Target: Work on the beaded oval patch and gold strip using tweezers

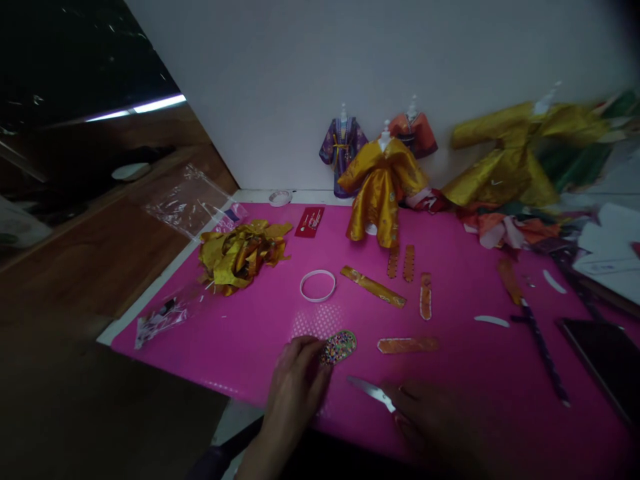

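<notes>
Between the thumb and fingers of my left hand point(299, 373) is a small oval piece with a multicoloured speckled pattern and a green edge point(342, 346), close to the table's front edge. My right hand point(425, 413), in shadow, is closed on scissors point(373, 391), whose silver blades point left toward the oval piece without touching it. Beyond the scissors lies an orange strip with a white outline point(407, 345). A gold strip point(373, 287) and a white ring point(318, 285) rest farther back on the pink table point(260, 333).
Gold fabric scraps point(240, 255) and plastic bags lie at left. A red card point(309, 222) is at the back, near small dressed forms, one in a gold robe point(383, 180). At right are a dark pen-like stick point(545, 353) and a black flat device point(605, 360).
</notes>
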The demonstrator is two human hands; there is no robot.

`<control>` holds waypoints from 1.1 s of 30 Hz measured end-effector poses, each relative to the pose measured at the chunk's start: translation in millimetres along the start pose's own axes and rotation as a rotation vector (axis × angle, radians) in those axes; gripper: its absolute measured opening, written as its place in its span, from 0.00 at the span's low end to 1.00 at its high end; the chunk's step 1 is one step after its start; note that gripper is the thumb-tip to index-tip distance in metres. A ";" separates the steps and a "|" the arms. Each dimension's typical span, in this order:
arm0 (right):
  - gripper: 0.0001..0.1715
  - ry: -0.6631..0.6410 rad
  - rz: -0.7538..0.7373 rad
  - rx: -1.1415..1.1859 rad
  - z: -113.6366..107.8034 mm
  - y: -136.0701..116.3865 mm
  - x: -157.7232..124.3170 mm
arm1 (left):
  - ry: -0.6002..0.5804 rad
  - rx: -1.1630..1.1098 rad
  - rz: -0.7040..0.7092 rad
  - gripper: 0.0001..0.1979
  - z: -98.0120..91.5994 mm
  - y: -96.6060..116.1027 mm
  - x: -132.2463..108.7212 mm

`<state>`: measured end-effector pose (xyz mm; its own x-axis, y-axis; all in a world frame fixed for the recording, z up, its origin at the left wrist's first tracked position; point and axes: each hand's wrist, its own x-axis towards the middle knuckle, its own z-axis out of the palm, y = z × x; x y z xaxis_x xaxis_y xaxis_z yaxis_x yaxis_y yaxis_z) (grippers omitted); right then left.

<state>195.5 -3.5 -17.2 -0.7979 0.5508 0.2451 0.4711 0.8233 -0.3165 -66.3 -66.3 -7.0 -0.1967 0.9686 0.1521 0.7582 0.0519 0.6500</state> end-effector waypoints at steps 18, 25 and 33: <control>0.29 -0.105 -0.005 -0.028 -3.4 -1.0 -0.5 | -0.009 0.061 0.062 0.16 2.9 -3.2 1.2; 0.23 -0.019 -0.029 -0.040 -1.5 0.6 3.9 | -0.023 0.075 0.066 0.16 1.7 -3.6 1.6; 0.24 0.031 -0.082 -0.039 -2.6 2.6 5.6 | -0.018 0.083 0.056 0.17 1.5 -0.3 2.2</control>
<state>193.2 2.0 -14.2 -0.8223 0.4852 0.2973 0.4197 0.8700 -0.2589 -66.0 -63.8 -8.0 -0.1421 0.9746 0.1730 0.8165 0.0166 0.5771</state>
